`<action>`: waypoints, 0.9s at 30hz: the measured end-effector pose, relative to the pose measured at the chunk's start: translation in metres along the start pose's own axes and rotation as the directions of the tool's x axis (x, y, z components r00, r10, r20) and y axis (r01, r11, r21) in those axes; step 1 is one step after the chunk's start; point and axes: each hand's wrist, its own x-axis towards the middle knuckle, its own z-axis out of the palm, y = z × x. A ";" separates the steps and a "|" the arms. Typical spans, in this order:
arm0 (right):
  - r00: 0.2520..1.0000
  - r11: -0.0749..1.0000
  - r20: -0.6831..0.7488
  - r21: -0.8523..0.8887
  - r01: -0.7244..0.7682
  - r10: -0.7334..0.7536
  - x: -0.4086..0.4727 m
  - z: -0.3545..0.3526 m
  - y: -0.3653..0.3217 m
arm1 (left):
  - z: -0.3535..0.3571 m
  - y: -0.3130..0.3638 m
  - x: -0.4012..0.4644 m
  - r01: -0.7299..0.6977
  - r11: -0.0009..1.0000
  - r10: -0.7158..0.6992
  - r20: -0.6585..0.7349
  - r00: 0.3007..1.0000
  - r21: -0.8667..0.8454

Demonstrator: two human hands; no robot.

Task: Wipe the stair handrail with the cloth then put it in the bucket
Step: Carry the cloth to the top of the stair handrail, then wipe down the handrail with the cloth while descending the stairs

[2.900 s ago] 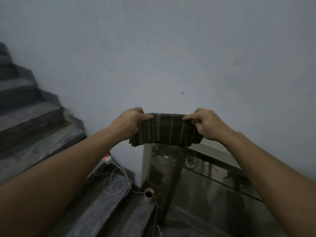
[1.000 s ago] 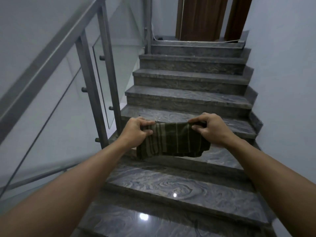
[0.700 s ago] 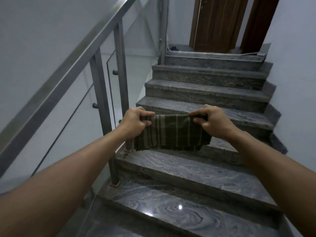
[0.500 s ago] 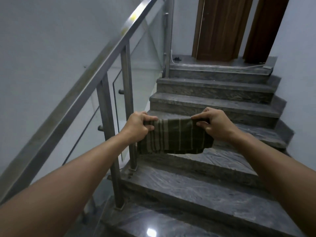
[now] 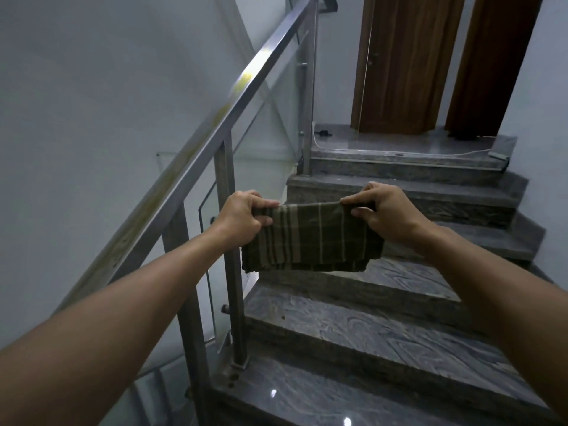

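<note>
A folded dark green cloth [image 5: 310, 238] with pale stripes hangs stretched between my hands at chest height. My left hand [image 5: 241, 219] pinches its left top corner and my right hand [image 5: 381, 213] pinches its right top corner. The steel stair handrail [image 5: 215, 127] slopes up from lower left to upper right, just left of my left hand, with yellowish smears along its top. The cloth is not touching the rail. No bucket is in view.
Steel posts [image 5: 230, 241] and glass panels [image 5: 212, 259] stand under the rail. Grey marble steps [image 5: 368, 330] climb to a landing [image 5: 399, 149] with wooden doors [image 5: 405, 59]. A white cable [image 5: 430, 154] lies along the landing. Plain walls close both sides.
My view has turned from a blank wall to the staircase and lifted toward the landing. Both hands have kept hold of the cloth, and the rail has come nearer on the left.
</note>
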 end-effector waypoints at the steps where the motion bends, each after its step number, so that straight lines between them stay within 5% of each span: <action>1: 1.000 1.000 0.005 0.000 0.008 -0.008 0.012 -0.003 0.005 | 0.000 0.001 0.012 -0.001 1.000 0.001 -0.001 1.000 0.003; 14: 0.986 0.986 0.023 0.012 0.164 -0.164 0.206 -0.079 0.017 | -0.056 0.041 0.171 0.107 0.994 -0.101 -0.146 0.984 0.035; 27: 0.948 0.965 -0.183 -0.087 0.247 -0.259 0.413 -0.085 0.019 | -0.115 0.013 0.350 0.058 0.991 -0.019 -0.307 0.952 0.117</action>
